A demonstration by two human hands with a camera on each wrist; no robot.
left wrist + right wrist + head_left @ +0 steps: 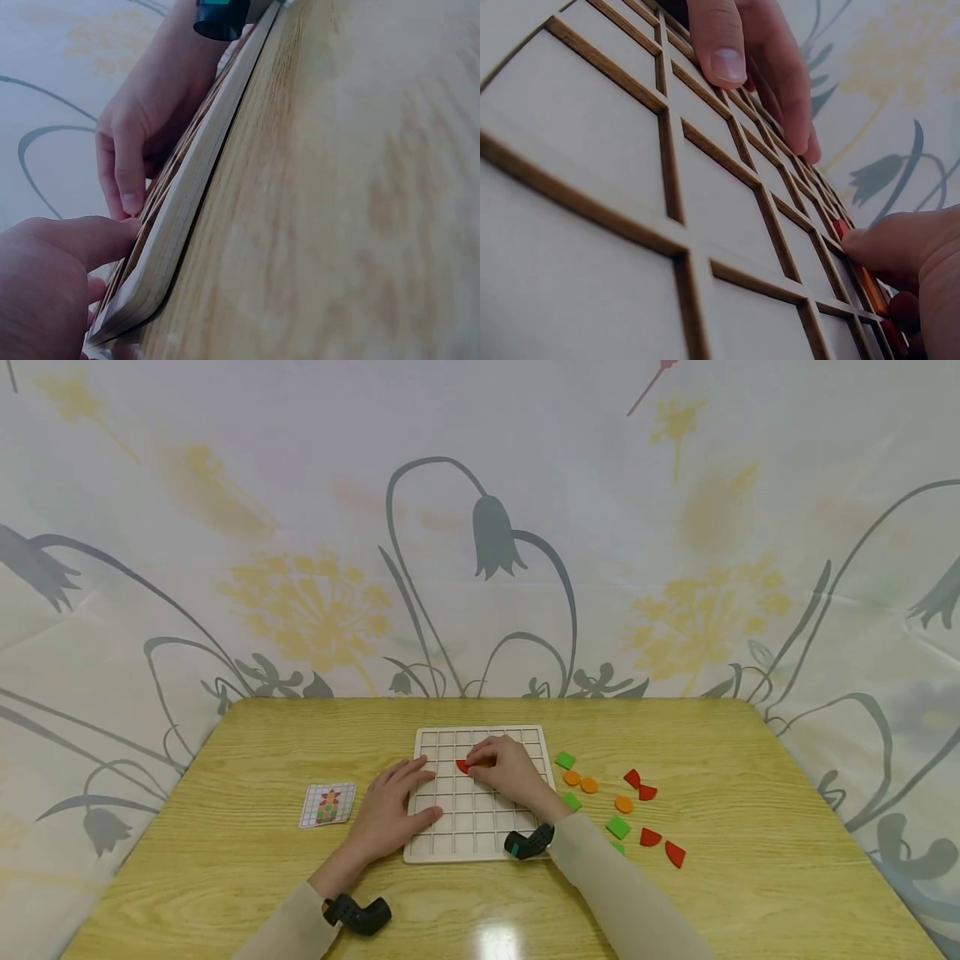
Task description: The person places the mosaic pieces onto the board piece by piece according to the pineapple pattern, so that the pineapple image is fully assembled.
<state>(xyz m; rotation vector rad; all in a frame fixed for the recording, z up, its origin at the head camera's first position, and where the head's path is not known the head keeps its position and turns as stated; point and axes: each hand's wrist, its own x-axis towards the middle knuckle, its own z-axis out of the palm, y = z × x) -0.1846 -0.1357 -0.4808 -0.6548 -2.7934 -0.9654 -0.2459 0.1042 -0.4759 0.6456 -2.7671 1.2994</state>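
A white grid board (453, 843) with raised lines lies on the table. My left hand (393, 810) rests along its left side, fingers extended, the thumb on the grid. My right hand (513, 770) is over the upper middle cells, thumb and fingers bent together at a red quarter-circle piece (462, 767). In the right wrist view the right thumb touches this red piece (841, 227). Beside it lies an orange piece (871, 289), and more red (894, 339) shows under the fingers. The right fingertips are partly hidden in the head view.
Left of the board lies a small card (327, 805) with a gridded picture in red, orange and green. To the right are scattered green squares (618, 827), orange discs (624, 804) and red quarter-circle pieces (675, 853). A patterned cloth (480, 635) hangs behind the table.
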